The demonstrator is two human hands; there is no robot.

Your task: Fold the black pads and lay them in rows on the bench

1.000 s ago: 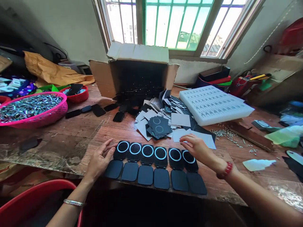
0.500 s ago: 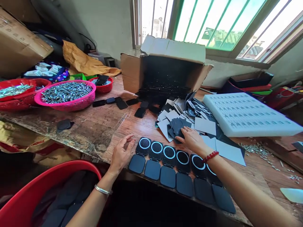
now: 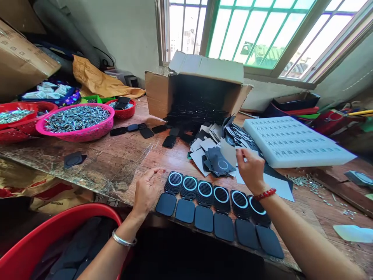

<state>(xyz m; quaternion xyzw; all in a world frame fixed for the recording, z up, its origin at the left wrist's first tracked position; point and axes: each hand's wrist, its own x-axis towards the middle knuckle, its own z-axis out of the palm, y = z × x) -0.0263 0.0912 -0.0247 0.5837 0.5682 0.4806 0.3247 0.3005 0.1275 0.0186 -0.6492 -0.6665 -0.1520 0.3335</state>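
My right hand (image 3: 251, 171) is raised over a pile of dark and pale square sheets (image 3: 214, 157). Its thumb and fingers pinch the edge of a pale thin sheet (image 3: 229, 151). One dark sheet on the pile bears a light ring. My left hand (image 3: 146, 191) rests at the table's front edge with loosely bent fingers, holding nothing. Just right of it runs a row of several black hinged pads (image 3: 204, 193), opened flat. Their upper halves have white rings on a gridded face, and the smooth lower halves (image 3: 204, 218) lie along the table edge.
A cardboard box (image 3: 157, 93) lies on its side behind the pile. A white foam tray (image 3: 300, 140) is on the right. A pink basket of metal pins (image 3: 77, 120) stands left, near loose black pads (image 3: 146, 133). A red tub (image 3: 58, 233) sits below the table edge.
My right hand has lifted off the dark sheets and moved right, now pinching a pale sheet. A ringed dark sheet shows on the pile. My left hand stays nearly in place.
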